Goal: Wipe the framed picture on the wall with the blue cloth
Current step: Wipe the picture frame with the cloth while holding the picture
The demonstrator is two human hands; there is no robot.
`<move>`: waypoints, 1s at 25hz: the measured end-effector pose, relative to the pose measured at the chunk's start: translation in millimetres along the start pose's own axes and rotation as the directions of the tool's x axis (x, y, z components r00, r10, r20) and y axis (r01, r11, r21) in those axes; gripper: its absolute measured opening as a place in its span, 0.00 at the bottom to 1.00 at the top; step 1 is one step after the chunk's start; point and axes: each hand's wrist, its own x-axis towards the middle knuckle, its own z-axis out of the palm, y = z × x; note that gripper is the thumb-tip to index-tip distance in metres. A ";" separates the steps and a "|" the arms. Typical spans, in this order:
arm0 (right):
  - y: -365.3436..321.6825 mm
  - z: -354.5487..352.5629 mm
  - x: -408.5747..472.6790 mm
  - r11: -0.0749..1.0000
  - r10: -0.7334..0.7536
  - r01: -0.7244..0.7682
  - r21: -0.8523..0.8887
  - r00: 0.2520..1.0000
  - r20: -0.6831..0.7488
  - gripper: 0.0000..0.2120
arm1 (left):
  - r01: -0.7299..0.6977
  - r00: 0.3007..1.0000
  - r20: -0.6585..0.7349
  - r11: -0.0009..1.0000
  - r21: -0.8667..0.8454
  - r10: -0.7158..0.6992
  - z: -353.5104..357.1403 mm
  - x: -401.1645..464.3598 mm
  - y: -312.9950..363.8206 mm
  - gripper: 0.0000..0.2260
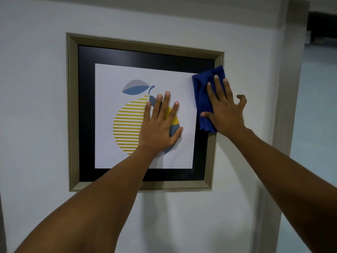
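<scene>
The framed picture [73, 110] hangs on the white wall: a beige frame, a black mat and a print of a yellow striped fruit with blue leaves. My left hand [160, 125] lies flat on the print, fingers spread, holding nothing. The blue cloth [202, 92] is pressed against the picture's right side, over the black mat and the right frame edge. My right hand [224, 110] lies flat on the cloth with fingers spread, the thumb on its lower part. Part of the fruit and the right frame edge are hidden by my hands and the cloth.
A beige door jamb or pillar [291, 73] runs down the wall just right of the picture. Beyond it a pale floor [317, 125] and a dark opening at the top right show. Bare white wall surrounds the frame.
</scene>
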 end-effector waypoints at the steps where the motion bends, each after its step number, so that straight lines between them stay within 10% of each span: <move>1: 0.5 -2.5 9.8 1.000 0.015 -0.015 0.002 1.000 0.007 0.44 | 0.001 1.000 0.001 1.000 -0.001 -0.001 0.5 -0.7 0.0 0.35; 14: -59.0 83.4 -183.0 0.997 -0.029 0.013 0.082 0.981 0.193 0.37 | 0.005 1.000 0.019 1.000 -0.006 -0.005 0.0 -0.9 1.5 0.35; 25: -11.9 41.4 -75.4 0.990 -0.122 0.120 -0.079 0.992 -0.021 0.40 | -0.004 1.000 0.011 1.000 -0.010 0.004 0.7 -0.2 -0.4 0.36</move>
